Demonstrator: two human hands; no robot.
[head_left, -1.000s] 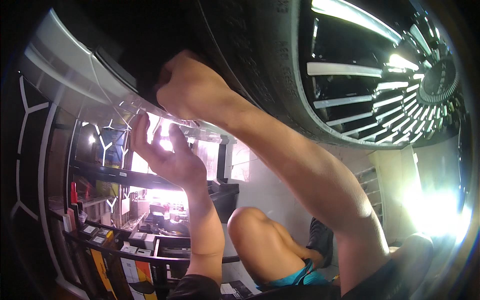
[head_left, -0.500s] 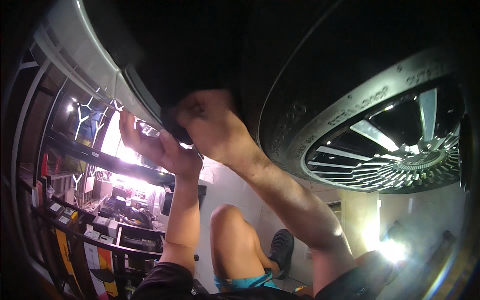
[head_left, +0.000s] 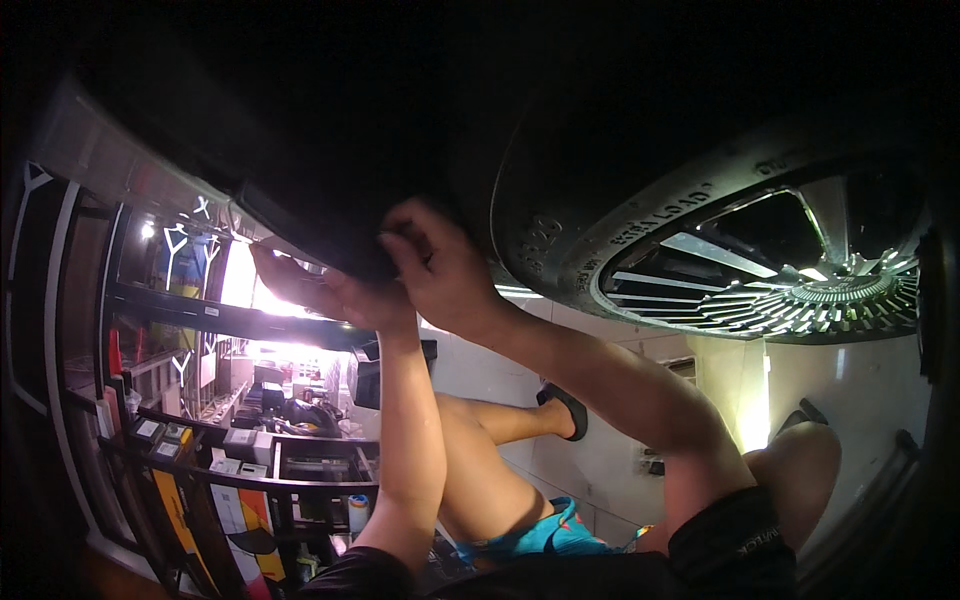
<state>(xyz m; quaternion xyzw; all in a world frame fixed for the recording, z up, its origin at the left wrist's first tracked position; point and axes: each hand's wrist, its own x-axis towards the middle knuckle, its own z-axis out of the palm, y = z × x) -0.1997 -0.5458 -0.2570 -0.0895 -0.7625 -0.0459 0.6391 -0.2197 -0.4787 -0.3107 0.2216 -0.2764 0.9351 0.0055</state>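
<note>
Head: dark panel edge (head_left: 330, 240) probably under fingers (head_left: 400, 250).

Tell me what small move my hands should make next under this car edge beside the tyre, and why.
Probably keep the left hand bracing the dark trim panel and work the right hand a little further along its lower edge. Both hands are pressed against that edge right beside the tyre. The spot under the fingers is too dark to tell any fastener.
</note>
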